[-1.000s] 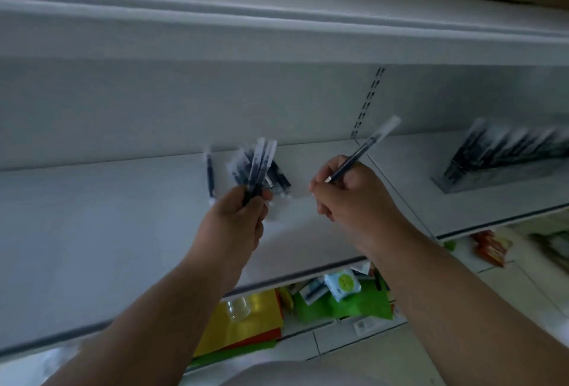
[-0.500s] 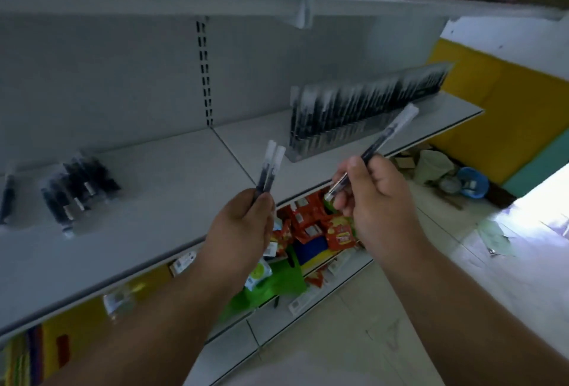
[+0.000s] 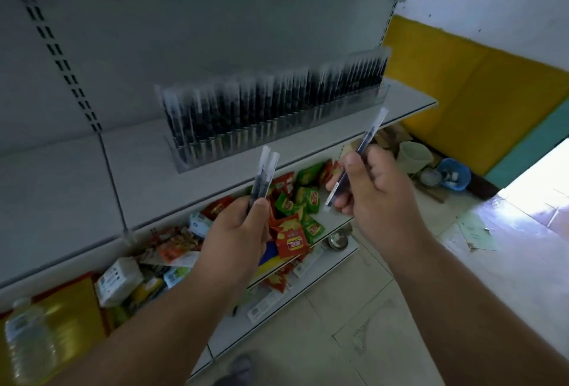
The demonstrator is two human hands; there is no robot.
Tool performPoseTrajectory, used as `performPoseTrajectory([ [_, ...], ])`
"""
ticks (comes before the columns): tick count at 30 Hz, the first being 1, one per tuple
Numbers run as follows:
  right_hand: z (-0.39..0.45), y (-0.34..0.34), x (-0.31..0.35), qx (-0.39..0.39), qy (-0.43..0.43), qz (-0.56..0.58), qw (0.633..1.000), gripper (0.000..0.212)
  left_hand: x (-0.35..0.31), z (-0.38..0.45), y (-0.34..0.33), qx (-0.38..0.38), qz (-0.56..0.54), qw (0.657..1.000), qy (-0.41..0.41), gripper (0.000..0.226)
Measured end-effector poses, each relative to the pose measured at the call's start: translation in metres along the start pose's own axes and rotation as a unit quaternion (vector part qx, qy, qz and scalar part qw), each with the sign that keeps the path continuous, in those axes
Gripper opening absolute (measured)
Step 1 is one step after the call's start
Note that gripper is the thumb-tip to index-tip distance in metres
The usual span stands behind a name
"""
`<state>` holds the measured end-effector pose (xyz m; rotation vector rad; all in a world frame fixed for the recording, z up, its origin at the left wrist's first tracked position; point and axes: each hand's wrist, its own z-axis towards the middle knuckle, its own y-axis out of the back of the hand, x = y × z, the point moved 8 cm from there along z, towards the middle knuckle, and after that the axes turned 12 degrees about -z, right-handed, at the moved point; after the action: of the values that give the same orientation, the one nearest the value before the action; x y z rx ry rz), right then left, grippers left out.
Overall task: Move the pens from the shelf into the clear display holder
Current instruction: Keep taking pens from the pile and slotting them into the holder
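Pinching two slim, clear-capped dark pens [image 3: 262, 177], your left hand [image 3: 238, 231] holds them nearly upright, caps up. Your right hand [image 3: 374, 193] grips one pen [image 3: 354, 161] slanted, cap pointing up-right toward the clear plastic holder [image 3: 348, 110], a long tray packed with upright pens on the smooth grey metal shelf [image 3: 138, 170].

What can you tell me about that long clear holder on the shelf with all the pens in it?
The holder is a long, low tray of see-through plastic that sits on the grey shelf and runs along its back panel, from mid-shelf to near its right end. It is packed with dark pens in clear sleeves, standing upright or leaning slightly back in close rows. Motion blur hides its finer details. Neither hand touches it; both hold pens in front of and below it.
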<state>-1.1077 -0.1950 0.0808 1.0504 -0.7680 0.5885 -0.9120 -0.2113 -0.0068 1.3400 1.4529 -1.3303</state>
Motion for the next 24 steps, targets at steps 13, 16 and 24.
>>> performPoseTrajectory([
  [13, 0.133, 0.06, -0.058, -0.091, -0.02, -0.149, 0.984, 0.011, -0.023, 0.133, -0.103, 0.07, -0.022, 0.997, 0.005, 0.037],
  [16, 0.162, 0.051, -0.069, -0.059, -0.003, -0.156, 0.986, 0.008, -0.027, 0.153, -0.111, 0.062, -0.04, 0.997, 0.005, 0.041],
  [24, 0.258, 0.041, -0.089, -0.037, 0.082, -0.17, 0.981, 0.023, -0.019, 0.194, -0.125, -0.037, -0.101, 0.994, 0.006, 0.035],
])
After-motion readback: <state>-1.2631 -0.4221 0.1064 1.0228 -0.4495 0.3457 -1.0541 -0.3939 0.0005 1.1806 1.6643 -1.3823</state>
